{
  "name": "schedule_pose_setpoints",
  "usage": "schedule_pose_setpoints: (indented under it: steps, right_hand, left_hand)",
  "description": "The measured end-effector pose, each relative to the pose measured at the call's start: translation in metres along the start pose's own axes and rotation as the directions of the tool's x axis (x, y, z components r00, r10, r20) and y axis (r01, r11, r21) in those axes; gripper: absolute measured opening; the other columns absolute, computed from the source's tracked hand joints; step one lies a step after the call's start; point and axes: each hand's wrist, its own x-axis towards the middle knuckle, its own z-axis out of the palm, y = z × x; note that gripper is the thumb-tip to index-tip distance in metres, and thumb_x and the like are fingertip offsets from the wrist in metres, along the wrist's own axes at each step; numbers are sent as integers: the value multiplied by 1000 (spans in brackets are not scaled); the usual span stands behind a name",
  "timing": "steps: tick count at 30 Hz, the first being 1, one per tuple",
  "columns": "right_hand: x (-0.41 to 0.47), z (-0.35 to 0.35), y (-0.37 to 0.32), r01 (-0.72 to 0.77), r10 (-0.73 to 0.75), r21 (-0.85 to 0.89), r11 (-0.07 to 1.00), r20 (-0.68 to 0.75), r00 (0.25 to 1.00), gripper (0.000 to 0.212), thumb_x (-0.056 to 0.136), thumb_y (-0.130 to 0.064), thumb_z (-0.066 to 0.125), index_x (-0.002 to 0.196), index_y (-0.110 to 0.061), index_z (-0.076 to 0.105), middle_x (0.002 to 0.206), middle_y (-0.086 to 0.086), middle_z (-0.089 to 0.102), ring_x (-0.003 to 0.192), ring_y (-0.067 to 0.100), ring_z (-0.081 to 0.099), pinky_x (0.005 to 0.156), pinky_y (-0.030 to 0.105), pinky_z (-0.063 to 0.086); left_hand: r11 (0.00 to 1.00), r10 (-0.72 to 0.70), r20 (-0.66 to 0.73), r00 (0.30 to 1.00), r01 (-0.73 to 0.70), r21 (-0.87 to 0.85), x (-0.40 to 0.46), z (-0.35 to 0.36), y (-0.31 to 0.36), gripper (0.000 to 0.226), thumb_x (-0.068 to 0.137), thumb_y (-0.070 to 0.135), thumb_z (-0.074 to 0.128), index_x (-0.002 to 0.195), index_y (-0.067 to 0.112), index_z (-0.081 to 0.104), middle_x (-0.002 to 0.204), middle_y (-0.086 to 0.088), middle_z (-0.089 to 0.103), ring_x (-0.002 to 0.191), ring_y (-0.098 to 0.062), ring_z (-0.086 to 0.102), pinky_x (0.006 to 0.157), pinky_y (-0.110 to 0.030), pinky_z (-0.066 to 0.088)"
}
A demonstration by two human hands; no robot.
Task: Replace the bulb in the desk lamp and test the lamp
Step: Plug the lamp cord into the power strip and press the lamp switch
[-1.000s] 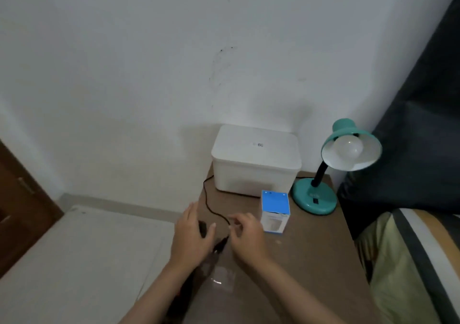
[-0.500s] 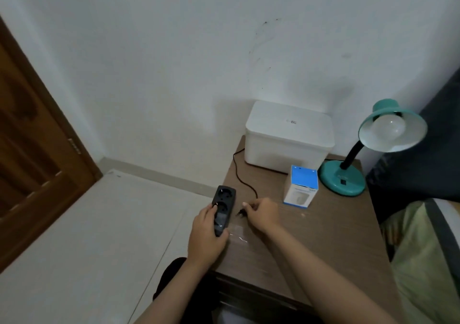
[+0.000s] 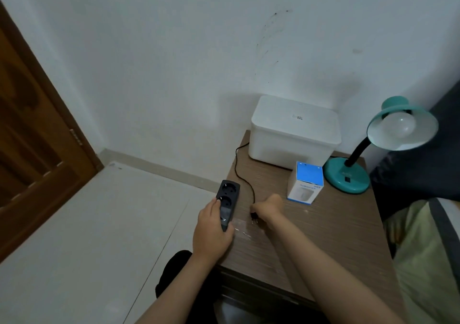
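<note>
A teal desk lamp (image 3: 348,174) stands at the back right of the brown bedside table (image 3: 323,236), its shade tilted toward me with a white bulb (image 3: 399,124) in it, unlit. Its black cord (image 3: 239,167) runs across the table's left side to a black plug (image 3: 254,217) that my right hand (image 3: 268,209) pinches, prongs pointing down. My left hand (image 3: 211,231) grips a black power strip (image 3: 227,200) at the table's left edge, sockets facing up. A blue and white bulb box (image 3: 305,183) stands upright near the lamp base.
A white lidded storage box (image 3: 293,132) sits at the back of the table against the wall. A wooden door (image 3: 32,137) is at the left. Bedding (image 3: 428,261) lies at the right. Pale floor tiles (image 3: 99,236) stretch left of the table.
The view swung left and back. My left hand brought the power strip up into sight at the table edge. My right hand kept hold of the plug, now clear of the strip with its prongs showing.
</note>
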Motion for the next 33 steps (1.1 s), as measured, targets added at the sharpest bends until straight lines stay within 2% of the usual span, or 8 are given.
schedule_pose_setpoints:
  steps: [3,7,12,16,20,25,29,33]
  right_hand:
    - [-5,-8,-4,17,-22,81,997,64,998,13,75,-7,71,79,-6,59,81,13,65,71,24,65,69,43,58]
    - [-15,-21,-17,63,-117,383,922,120,986,13,81,-4,69,90,-3,59,81,13,65,57,14,59,48,23,48]
    - [-21,-17,-35,275,-307,496,824,-18,952,14,79,-2,72,85,-7,60,76,7,64,53,6,61,46,13,48]
    - [-16,0,-40,364,-378,442,820,-59,924,13,80,1,70,79,-11,63,72,4,63,64,14,60,55,15,52]
    - [-4,24,-37,429,-422,268,862,-89,902,12,75,-2,73,79,-11,67,71,2,64,67,14,59,67,28,52]
    - [3,34,-32,530,-522,86,844,-97,847,15,77,-6,73,92,-6,69,79,3,63,62,2,53,60,7,41]
    - [8,36,-29,569,-558,67,820,-129,819,12,76,-6,73,88,-5,69,82,7,64,63,3,53,60,7,42]
    - [10,41,-24,590,-579,53,806,-145,803,11,75,-9,75,84,-6,68,84,10,65,67,11,57,67,24,52]
  left_hand:
    - [1000,1,-3,1000,-1,3,0,1,-2,68,81,26,67,139,5,37,144,-9,43,132,-22,39,103,-24,33]
    - [1000,4,-15,1000,-4,7,1,3,-4,67,80,25,67,138,5,40,143,-11,45,131,-24,41,104,-32,39]
    - [1000,5,-22,1000,-5,9,0,5,-5,67,80,25,67,138,6,39,143,-9,45,131,-23,41,102,-28,37]
    - [1000,2,-24,1000,-2,7,0,5,-3,68,80,26,67,138,7,39,143,-9,45,131,-23,41,102,-28,38]
    - [1000,10,-29,1000,-9,18,1,6,-6,68,79,26,68,138,7,40,142,-9,46,130,-23,42,102,-31,40]
    - [999,20,-40,999,-19,25,0,7,-7,67,79,26,68,137,7,41,142,-8,47,130,-22,42,101,-27,39]
    - [999,26,-45,999,-24,28,1,8,-9,67,77,25,70,135,5,43,140,-10,49,128,-24,44,100,-27,39]
    - [999,26,-48,998,-25,26,1,9,-9,67,76,24,70,134,4,44,139,-11,49,128,-24,45,99,-26,39]
